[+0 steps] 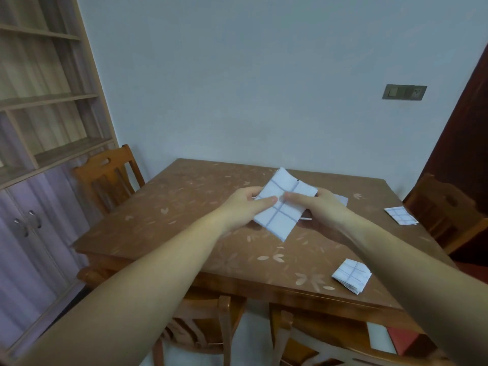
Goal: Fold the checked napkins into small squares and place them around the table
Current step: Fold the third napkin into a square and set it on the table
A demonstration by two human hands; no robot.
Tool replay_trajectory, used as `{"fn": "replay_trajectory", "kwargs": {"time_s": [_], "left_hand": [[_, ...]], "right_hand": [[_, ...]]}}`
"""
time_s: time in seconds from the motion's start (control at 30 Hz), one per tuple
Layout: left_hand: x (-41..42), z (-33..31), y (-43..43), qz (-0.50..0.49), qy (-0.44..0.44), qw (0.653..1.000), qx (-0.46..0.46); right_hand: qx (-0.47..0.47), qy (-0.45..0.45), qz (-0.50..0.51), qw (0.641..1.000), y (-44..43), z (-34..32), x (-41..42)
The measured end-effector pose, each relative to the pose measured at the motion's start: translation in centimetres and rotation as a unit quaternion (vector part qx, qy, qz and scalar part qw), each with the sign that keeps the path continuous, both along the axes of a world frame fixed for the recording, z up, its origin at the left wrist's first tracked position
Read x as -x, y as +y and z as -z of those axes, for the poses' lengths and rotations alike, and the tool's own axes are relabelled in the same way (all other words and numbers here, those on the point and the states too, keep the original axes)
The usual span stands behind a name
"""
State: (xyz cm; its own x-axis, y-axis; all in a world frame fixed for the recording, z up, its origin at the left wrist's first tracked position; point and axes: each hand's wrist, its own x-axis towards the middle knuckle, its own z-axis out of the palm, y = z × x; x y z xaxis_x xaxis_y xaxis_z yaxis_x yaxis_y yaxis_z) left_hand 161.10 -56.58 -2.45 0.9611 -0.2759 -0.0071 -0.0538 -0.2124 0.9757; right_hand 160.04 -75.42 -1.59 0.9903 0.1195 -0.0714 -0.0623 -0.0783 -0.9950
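I hold a white checked napkin [284, 207] with blue lines above the middle of the wooden table [184, 220]. It is partly folded and tilted like a diamond. My left hand [248, 204] pinches its left side and my right hand [317, 207] pinches its right side, thumbs on top near the centre. A folded napkin square [351, 276] lies near the table's front right edge. Another folded square [401, 215] lies at the right edge. Behind my right hand a bit of pale cloth [342, 199] shows on the table, mostly hidden.
Wooden chairs stand around the table: one at the far left [108, 175], one at the right [446, 207], two tucked in at the front [206, 326]. A shelf and cabinet unit [39, 128] fills the left wall. A dark door [464, 128] is on the right.
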Motion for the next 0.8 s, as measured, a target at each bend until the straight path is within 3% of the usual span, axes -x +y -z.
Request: {"fn": "replay_trajectory", "kwargs": {"time_s": [0.13, 0.33, 0.5, 0.57, 0.67, 0.8], "left_hand": [[-1.3, 0.0, 2.3, -0.021, -0.046, 0.999, -0.001], [-4.2, 0.8, 7.6, -0.058, -0.05, 0.996, -0.037], [-5.5, 2.4, 10.8, -0.135, -0.001, 0.99, 0.028], [-5.7, 3.3, 11.8, -0.166, 0.064, 0.975, 0.132], [-5.6, 3.9, 13.1, -0.117, 0.183, 0.941, 0.26], [-5.8, 5.1, 15.2, -0.07, 0.18, 0.964, 0.183]], "right_hand": [[-0.018, 0.015, 0.014, 1.0, 3.7, 0.4, -1.8], [0.085, -0.085, 0.058, 0.991, 8.3, 0.8, -4.2], [0.06, -0.079, 0.097, 0.99, 11.1, 2.3, -5.4], [0.043, -0.069, 0.12, 0.989, 12.1, 3.0, -5.8], [0.022, -0.05, 0.159, 0.986, 14.2, 4.0, -6.5], [-0.009, 0.003, 0.147, 0.989, 16.4, 5.7, -7.0]]}}
